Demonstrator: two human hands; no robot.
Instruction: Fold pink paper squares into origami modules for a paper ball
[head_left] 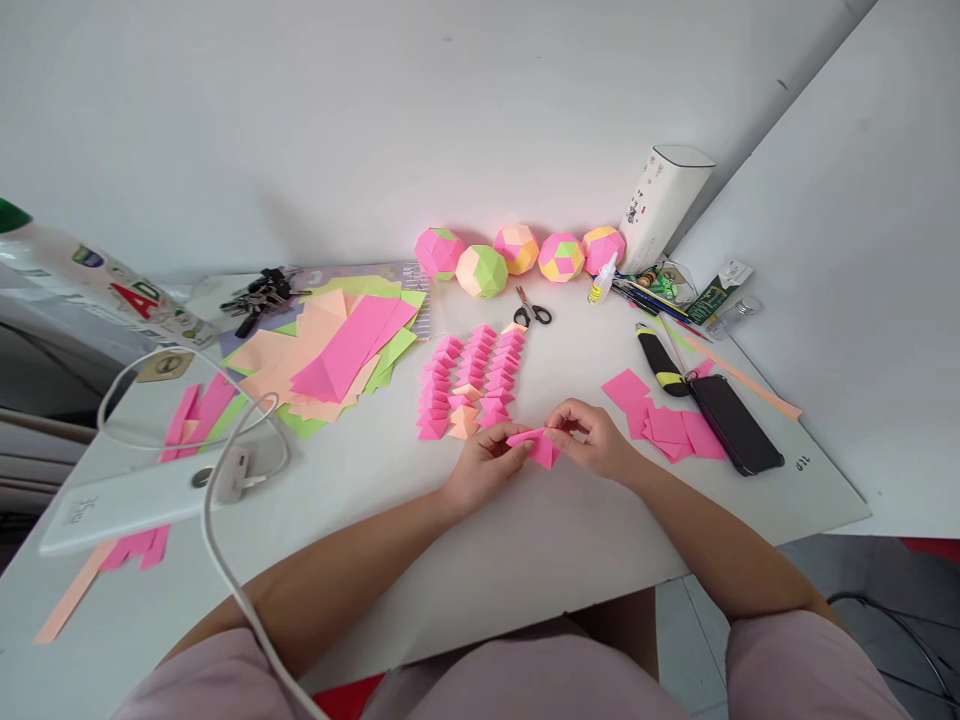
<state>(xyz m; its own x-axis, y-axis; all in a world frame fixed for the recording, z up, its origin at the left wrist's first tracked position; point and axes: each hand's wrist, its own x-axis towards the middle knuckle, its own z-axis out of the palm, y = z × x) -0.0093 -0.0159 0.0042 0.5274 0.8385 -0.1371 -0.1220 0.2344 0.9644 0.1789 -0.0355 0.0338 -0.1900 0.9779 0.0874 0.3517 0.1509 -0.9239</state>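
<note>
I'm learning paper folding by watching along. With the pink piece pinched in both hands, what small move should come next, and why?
Probably press the crease flat and sharpen it. The left hand and right hand both pinch the pink piece, which looks only partly folded, while the folded pink units lined up just behind it are flat and crisp.

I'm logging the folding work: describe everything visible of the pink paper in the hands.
The pink paper is a small folded piece, matte, sharply creased, with a pointed lower corner. The left hand pinches its left end, the right hand its right side, holding it low over the white table, just in front of the rows of folded pink units. The hands hide part of the fold.
</note>
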